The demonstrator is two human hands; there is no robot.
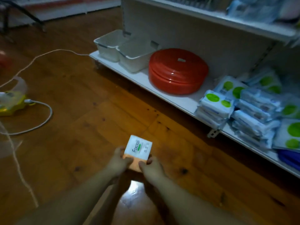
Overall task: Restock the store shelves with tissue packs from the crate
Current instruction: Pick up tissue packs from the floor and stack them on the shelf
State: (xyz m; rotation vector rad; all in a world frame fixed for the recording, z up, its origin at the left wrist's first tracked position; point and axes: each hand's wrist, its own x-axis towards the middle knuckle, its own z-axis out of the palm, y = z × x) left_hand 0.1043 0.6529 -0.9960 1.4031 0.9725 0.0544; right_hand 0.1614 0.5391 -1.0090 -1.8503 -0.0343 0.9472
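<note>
A white tissue pack (139, 147) with dark lettering and an orange end hangs over the wooden floor at lower centre. My left hand (118, 159) grips its left near corner and my right hand (151, 165) grips its right near corner, thumbs on the near edge. The low white shelf (181, 99) runs along the right, about an arm's length beyond the pack. Stacks of white tissue packs with green circles (253, 108) lie on its right part. No crate is in view.
On the shelf sit two white plastic bins (126, 52) and stacked red round basins (177, 73). An upper shelf (227, 20) overhangs. On the floor at left lie a white cable (40, 122) and a yellow device (11, 101).
</note>
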